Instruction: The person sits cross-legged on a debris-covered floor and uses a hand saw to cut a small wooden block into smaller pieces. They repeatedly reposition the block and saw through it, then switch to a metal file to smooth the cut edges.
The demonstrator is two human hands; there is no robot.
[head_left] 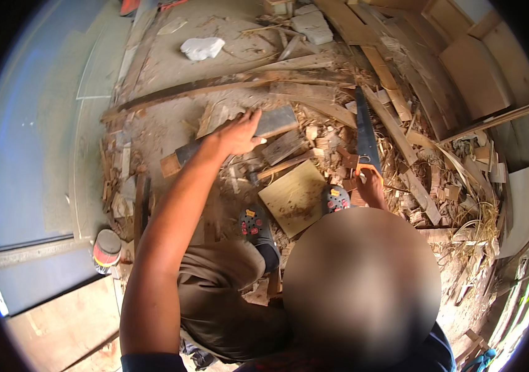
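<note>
My left hand (242, 134) lies across a dark-faced length of timber (277, 121), its fingers stretched out and the thumb apart from them. The timber slants over the ground, with its left part partly behind my forearm. In my right hand (371, 189) is a handsaw (368, 133), held by its orange handle. The dark blade points away from me, apart from the timber. Between my feet and the timber lies a square yellowish board (294, 197) with dark stains. A short grey-brown wood block (284, 147) sits just below the timber's right part.
A long beam (215, 87) crosses the ground beyond the timber. Offcuts and shavings (457, 180) cover the right side, below leaning boards (475, 74). Far off is a white lump (202, 48). A can (107, 248) stands by the blue-grey panel (35, 142) at left.
</note>
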